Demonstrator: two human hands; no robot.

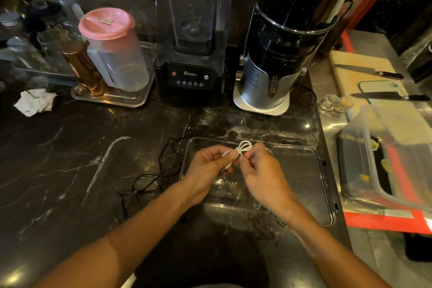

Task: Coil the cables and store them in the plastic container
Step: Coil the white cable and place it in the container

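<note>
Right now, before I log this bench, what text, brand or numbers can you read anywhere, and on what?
"Blenders": white lettering on the blender control panel.
Round buttons under that word: markings too small to read.
Juicer upper body: faint script, blurred, unreadable.
Juicer silver label: warning triangle and fine print, too small to read.
Nothing readable on the white cable, the plastic container or the pink-lidded pitcher.

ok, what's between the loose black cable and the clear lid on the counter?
Head view: the clear plastic container, with both hands holding the small white coiled cable above it. Black cable lies left of it, lid right.
</note>
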